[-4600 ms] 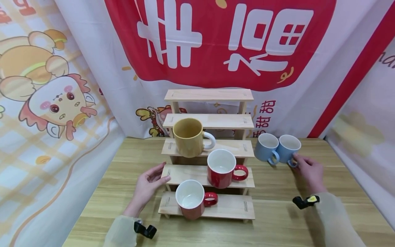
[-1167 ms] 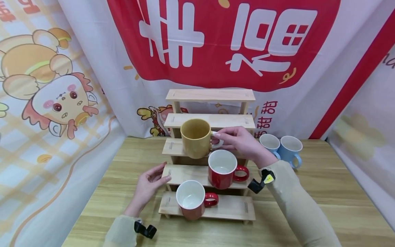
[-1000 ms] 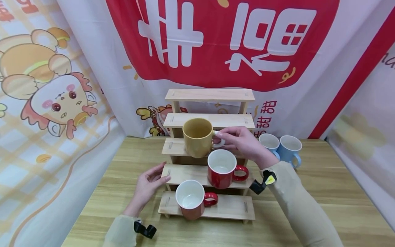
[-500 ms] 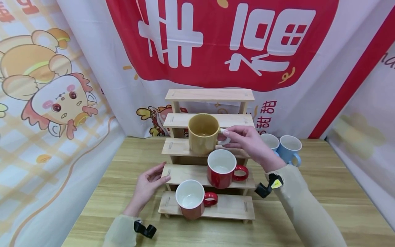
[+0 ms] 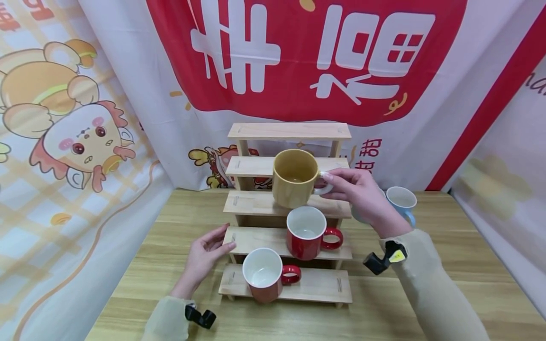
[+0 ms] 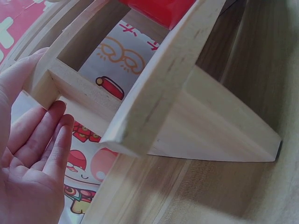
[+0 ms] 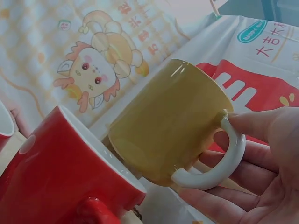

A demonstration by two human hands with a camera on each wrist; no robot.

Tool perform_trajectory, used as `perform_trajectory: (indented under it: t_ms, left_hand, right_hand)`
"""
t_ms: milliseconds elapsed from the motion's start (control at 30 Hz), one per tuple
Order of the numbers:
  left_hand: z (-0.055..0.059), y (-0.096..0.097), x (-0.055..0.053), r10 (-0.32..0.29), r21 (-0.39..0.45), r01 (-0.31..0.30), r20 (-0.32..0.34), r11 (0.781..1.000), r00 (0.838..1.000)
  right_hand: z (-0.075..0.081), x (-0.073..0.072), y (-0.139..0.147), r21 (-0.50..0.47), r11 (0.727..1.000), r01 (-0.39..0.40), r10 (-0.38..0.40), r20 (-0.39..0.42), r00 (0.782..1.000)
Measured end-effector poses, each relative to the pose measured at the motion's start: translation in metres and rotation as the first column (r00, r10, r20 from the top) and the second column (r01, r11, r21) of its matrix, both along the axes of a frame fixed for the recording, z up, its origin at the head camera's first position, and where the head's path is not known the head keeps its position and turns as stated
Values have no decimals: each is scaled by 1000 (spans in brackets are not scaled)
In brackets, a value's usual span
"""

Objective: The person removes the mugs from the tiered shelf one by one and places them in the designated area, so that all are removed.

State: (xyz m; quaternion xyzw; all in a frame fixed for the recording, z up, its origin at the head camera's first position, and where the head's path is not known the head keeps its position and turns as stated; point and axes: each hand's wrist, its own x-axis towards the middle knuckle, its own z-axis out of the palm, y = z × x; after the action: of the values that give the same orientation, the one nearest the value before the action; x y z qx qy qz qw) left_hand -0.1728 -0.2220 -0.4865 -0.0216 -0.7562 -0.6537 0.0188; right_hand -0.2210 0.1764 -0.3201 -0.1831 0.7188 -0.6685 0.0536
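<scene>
My right hand [image 5: 367, 201] pinches the white handle [image 7: 212, 175] of a mustard-yellow mug [image 5: 294, 187]. The mug stays upright, overlapping the third and fourth steps of the wooden tiered shelf [image 5: 251, 241] in the head view. On the left, my left hand [image 5: 202, 260] holds the end of the second step from the bottom, thumb on top and fingers [image 6: 46, 126] at the underside. A red mug [image 5: 304, 244] with white inside stands on that same step, just in front of the yellow one. Lower down, a pinkish-red mug [image 5: 264, 284] sits on the bottom step.
Two light-blue mugs stand on the wooden table [image 5: 426, 284] right of the shelf; one blue mug [image 5: 401, 201] shows, the other is mostly hidden behind my right hand. Printed cloth [image 5: 320, 61] hangs behind and at both sides.
My right hand left the blue mugs, took the yellow mug's handle, and has carried that mug to the right and upward in view. My left hand has stayed in place.
</scene>
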Motion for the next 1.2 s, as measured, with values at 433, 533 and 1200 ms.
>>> perform_trajectory:
  t_ms: [433,533,1200]
  left_hand:
    - [0,0,0,0,7,0,-4,1000,1000]
    - [0,0,0,3,10,-3,-7,1000,1000]
    - [0,1,0,-18,54,19,-23,998,1000]
  right_hand:
    - [15,15,30,-125,983,131,-128,36,991]
    - [18,21,41,-96,983,159,-155,56,986]
    - [7,53,130,-203,936,289,-289,28,957]
